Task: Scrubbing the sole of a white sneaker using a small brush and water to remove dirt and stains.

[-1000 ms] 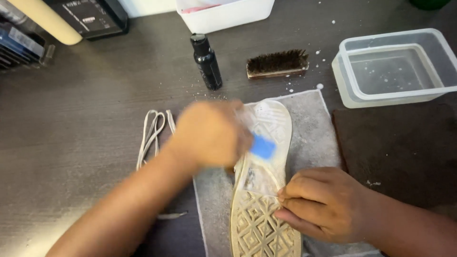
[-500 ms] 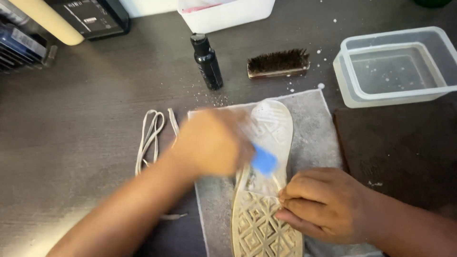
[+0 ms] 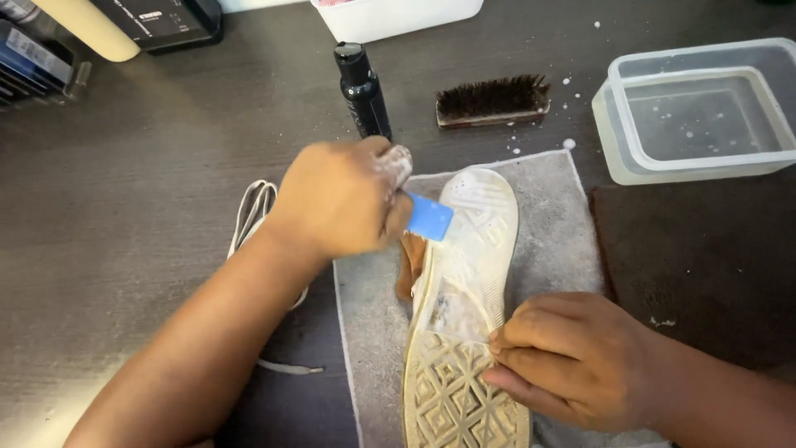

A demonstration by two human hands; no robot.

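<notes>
Left hand [image 3: 344, 199]: closed around a small blue-handled brush [image 3: 429, 218], only the blue end showing past the fingers; soap foam on the knuckles.
Right hand [image 3: 572, 358]: fingers pressed together, clamped over the right edge of the shoe at mid-sole.
Shoe: white rubber-soled sneaker [image 3: 464, 307], sole up, diamond tread at the near end, smoother foamy patch at the far end.
Long axis: running from just left of the right hand, away and slightly rightward, toe ending just right of the left hand.
Key relation: toe section directly right of the left hand, touching or almost touching the blue brush end; exact contact hidden by the fingers.
Nearer hand: left nearer the toe, right nearer the heel half.
Under the shoe: grey rectangular cloth [image 3: 564, 241], stretching right of the left hand and beyond the right hand.
Left of the left hand's wrist: loose white shoelaces [image 3: 253, 211] on the dark wood-grain tabletop [image 3: 124, 207].
Beyond the left hand: slim black bottle [image 3: 362, 90], upright, near.
Beyond and right: dark-bristled wooden brush [image 3: 492, 100], lying bristles up.
Far right: clear plastic tub of water [image 3: 701, 112], well apart from both hands.
</notes>
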